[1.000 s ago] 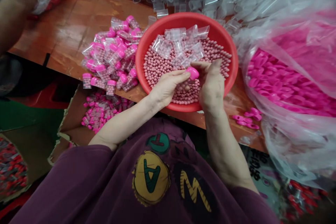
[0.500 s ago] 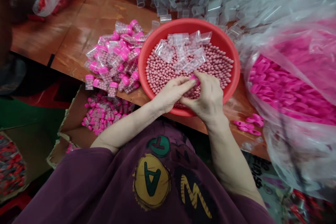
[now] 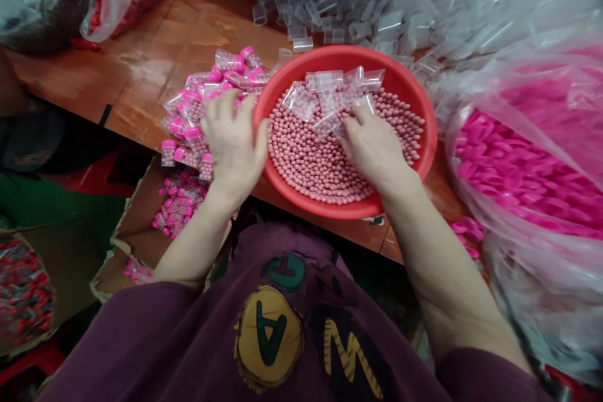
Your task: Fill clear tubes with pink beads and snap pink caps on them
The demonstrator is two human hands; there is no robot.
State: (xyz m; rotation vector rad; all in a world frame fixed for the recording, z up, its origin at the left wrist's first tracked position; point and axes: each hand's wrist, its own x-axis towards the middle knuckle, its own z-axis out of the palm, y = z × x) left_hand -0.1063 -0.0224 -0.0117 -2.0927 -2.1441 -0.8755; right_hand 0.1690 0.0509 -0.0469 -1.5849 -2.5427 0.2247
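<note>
My left hand (image 3: 235,144) hovers over the near right side of a pile of clear tubes with pink caps (image 3: 191,103), filled with pink beads. Its fingers are spread and slightly blurred, and nothing shows in them. My right hand (image 3: 374,144) is inside the red basin (image 3: 346,208), low over the pink beads (image 3: 311,163). Its thumb and fingers are bent together at a clear plastic tube (image 3: 328,124), one of several lying on the beads. The fingertips are partly hidden behind the hand.
Loose clear tubes (image 3: 377,12) are heaped behind the basin. At right stands a plastic bag of pink caps (image 3: 527,173), with a few loose pink pieces (image 3: 468,229) beside it. A cardboard box (image 3: 136,213) of small capped tubes sits below the table's left edge.
My hands have parted from a pink-capped piece held between them. The left moved left over the capped tubes; the right moved to the clear tubes in the basin. The view shifted slightly.
</note>
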